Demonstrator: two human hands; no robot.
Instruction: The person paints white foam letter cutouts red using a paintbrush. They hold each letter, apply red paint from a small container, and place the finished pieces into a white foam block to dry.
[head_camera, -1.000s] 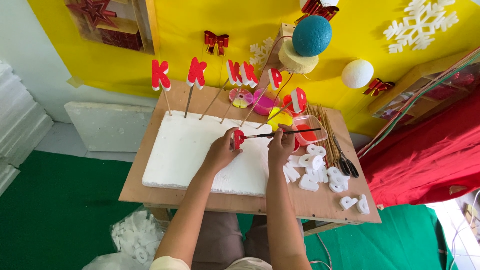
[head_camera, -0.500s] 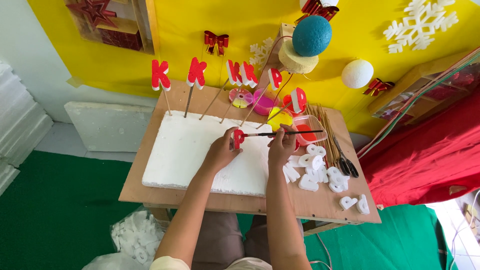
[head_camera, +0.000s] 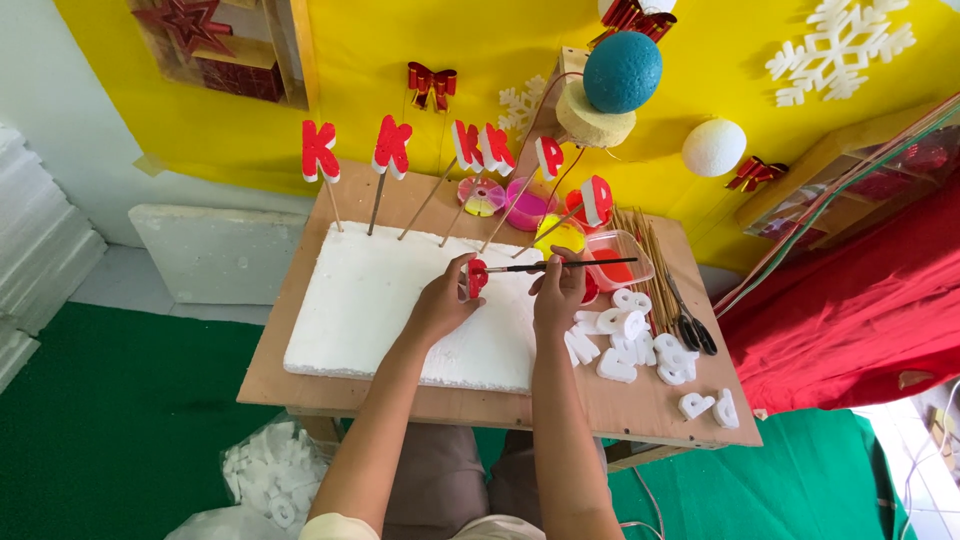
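Your left hand (head_camera: 440, 305) pinches a small red foam letter (head_camera: 477, 277) upright over the white foam slab (head_camera: 380, 300). Your right hand (head_camera: 558, 297) is closed on a thin brush (head_camera: 570, 264), its long axis level, tip pointing left at the letter. Right of that grip lie white letters (head_camera: 630, 335) on the table (head_camera: 640, 405). Beyond, paint cups (head_camera: 560, 235) and red letters on sticks (head_camera: 390, 150) stand.
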